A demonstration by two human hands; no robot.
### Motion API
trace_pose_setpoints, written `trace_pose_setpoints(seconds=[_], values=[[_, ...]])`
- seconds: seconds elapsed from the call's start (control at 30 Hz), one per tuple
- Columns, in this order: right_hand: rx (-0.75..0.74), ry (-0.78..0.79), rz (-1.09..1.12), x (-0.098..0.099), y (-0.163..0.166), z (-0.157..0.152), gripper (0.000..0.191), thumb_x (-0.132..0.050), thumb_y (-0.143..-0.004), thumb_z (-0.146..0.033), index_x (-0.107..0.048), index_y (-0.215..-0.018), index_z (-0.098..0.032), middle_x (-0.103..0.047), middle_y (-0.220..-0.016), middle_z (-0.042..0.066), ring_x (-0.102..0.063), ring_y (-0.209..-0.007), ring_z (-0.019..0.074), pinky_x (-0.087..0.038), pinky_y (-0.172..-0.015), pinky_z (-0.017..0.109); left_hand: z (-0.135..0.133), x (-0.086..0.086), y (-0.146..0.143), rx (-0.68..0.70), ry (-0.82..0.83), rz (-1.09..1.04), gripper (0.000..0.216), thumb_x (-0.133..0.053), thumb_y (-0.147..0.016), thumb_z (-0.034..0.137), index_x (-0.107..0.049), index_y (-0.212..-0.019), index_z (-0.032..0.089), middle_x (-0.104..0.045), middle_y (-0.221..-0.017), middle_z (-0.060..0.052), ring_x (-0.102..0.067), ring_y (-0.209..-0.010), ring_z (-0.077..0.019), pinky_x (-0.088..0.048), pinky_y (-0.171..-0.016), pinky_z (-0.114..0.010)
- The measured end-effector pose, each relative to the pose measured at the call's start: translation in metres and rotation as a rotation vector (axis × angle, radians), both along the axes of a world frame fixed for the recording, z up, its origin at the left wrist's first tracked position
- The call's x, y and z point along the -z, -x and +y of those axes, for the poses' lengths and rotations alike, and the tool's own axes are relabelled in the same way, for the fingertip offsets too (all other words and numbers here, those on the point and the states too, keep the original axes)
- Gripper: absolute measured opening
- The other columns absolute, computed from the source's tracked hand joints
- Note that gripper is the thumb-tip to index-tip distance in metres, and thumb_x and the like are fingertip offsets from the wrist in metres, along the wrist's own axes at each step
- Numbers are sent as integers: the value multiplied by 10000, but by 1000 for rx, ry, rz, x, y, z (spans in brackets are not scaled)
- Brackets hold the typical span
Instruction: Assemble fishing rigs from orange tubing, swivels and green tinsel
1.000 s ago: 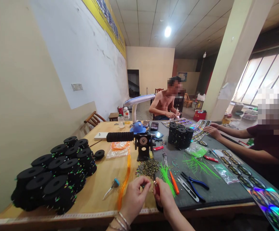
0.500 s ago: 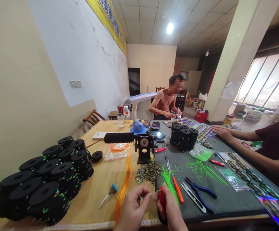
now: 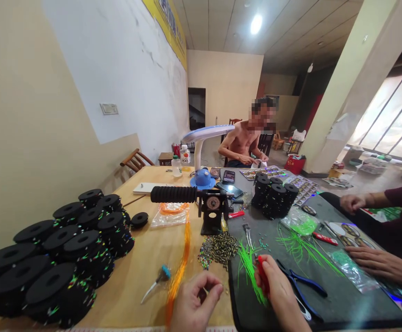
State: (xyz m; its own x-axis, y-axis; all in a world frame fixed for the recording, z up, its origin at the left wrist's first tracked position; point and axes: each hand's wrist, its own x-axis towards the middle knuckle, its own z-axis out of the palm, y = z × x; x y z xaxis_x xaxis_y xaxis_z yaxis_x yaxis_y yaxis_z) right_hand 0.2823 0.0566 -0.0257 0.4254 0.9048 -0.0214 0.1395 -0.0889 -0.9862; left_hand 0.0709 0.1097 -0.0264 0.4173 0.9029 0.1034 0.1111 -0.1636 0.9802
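Observation:
My left hand [image 3: 198,302] is curled above the wooden table's front, thumb and fingertips pressed together. What it pinches, if anything, is too small to make out. A bundle of orange strands [image 3: 180,272] runs beside and under it. My right hand [image 3: 281,290] is wrapped round a red lighter [image 3: 263,275], its metal top pointing away from me. The lighter is over the right side of a bundle of green strands [image 3: 248,265] on the dark mat. My right hand partly covers silver thread snips [image 3: 303,308]; blue-handled pliers [image 3: 304,282] lie to its right.
Black foam spools [image 3: 53,237] crowd the left. A black winding device [image 3: 213,207] and a pile of small metal beads [image 3: 223,246] stand ahead. Farther back are a blue lamp [image 3: 202,177] and more spools [image 3: 273,196]. A co-worker's hand [image 3: 377,258] rests at right; another person sits behind.
My right hand has moved right with the lighter, away from my left hand, which stays pinched. The right-hand co-worker's hands have left the sticker sheets; one now lies by a plastic bag.

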Motion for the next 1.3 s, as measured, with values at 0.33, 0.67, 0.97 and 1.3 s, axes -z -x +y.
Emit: trace_pose_setpoints(seconds=[0.33,0.67,0.97,1.3], values=[[19,315,-1140,-27,-61,39,176,-413,-899,-272,-564,-868,-188,-671,-899,92,-620,-847,221,-396,-706,282,8,6,-4,-2,155,-179,426,-657,-761,459,-555,-1063,177,-590,-588,40,-585,-612,-149,-454,-645,-247],[67,326,-1317,-28,-82,78,183,-533,-881,-263,-677,-968,-190,-679,-962,100,-601,-932,236,-402,-730,289,2,7,-7,-31,104,-141,479,-633,-762,505,-506,-1079,168,-577,-562,48,-544,-571,-144,-403,-613,-252],[-44,76,-1258,-42,-41,48,299,-494,-903,-304,-636,-1147,-207,-650,-1172,80,-534,-1136,215,-411,-972,329,2,5,-8,-55,89,-142,458,-636,-773,404,-461,-1121,164,-549,-559,64,-556,-581,-146,-434,-637,-259],[-298,-550,-1223,-25,46,8,216,-535,-855,-150,-665,-995,-249,-622,-1240,68,-485,-1213,260,-470,-943,447,3,2,-5,-4,30,-15,461,-598,-789,334,-426,-1179,155,-522,-573,80,-520,-565,-140,-403,-596,-253]])
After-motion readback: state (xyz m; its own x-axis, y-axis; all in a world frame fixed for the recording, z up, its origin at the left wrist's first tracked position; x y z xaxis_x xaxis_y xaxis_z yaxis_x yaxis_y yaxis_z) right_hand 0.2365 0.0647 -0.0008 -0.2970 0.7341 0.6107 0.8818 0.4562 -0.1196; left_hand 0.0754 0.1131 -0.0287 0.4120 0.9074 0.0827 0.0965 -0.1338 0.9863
